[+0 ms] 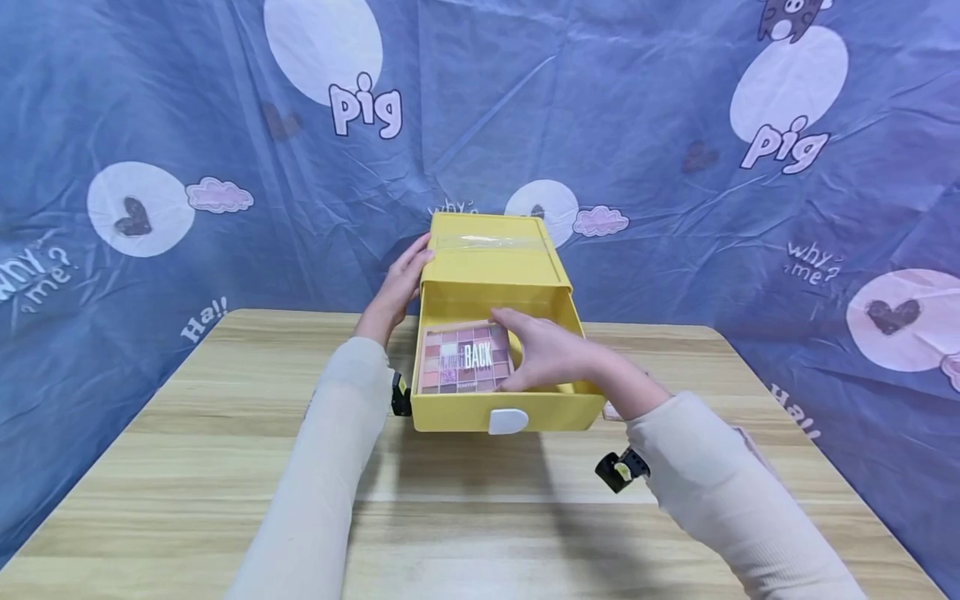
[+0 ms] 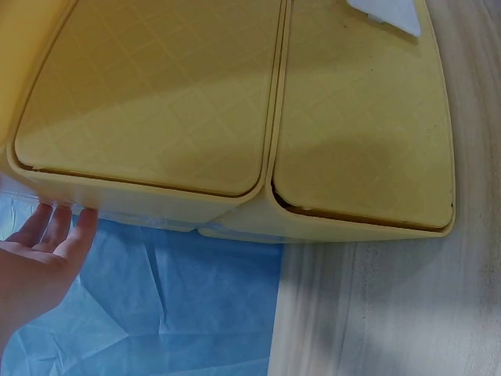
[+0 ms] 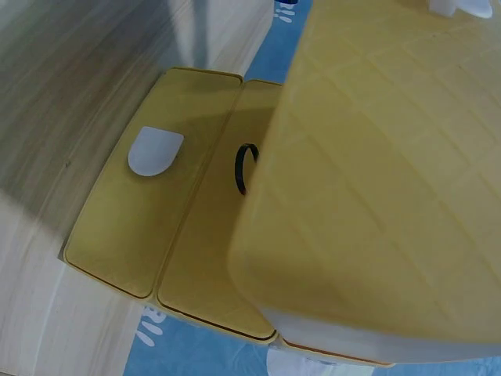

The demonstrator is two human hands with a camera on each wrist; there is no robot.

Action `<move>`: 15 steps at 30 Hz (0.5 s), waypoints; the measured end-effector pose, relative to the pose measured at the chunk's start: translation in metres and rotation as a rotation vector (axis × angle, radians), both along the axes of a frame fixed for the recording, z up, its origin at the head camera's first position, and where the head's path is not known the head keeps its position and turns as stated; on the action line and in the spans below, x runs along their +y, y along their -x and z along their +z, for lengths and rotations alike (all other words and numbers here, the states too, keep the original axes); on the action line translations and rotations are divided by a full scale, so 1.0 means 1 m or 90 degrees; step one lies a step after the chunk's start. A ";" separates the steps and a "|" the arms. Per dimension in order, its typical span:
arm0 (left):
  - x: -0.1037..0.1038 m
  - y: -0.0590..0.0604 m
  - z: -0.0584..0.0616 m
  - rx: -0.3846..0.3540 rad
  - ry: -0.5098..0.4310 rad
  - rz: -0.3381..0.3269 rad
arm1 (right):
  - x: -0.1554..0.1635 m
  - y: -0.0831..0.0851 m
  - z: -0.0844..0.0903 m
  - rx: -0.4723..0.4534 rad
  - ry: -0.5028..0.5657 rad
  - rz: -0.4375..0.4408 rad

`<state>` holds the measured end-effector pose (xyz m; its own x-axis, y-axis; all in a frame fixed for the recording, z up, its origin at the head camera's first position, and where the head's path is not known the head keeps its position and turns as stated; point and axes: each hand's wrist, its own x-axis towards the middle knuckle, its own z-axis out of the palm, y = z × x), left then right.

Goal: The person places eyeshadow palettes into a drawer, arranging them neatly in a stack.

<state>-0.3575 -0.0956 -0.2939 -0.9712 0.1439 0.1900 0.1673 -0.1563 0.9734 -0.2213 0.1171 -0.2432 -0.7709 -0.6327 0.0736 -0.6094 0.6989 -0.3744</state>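
Head view shows a yellow drawer box standing on the wooden table at twelve o'clock from me, its drawer pulled out toward six o'clock. My left hand rests flat, fingers straight, against the box's side at nine o'clock; the left wrist view shows those fingers touching its lower edge. My right hand reaches into the drawer, fingers curled on the three o'clock edge of an eyeshadow palette that lies inside. A white handle sits on the drawer's front. Behind hangs a blue printed cloth.
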 end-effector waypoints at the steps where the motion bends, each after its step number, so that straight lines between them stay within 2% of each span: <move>1: 0.000 0.000 0.000 0.001 0.001 0.000 | 0.000 0.000 -0.001 0.001 -0.002 0.002; 15: 0.001 -0.002 0.000 -0.006 -0.020 0.006 | -0.004 0.003 -0.009 -0.011 -0.046 0.020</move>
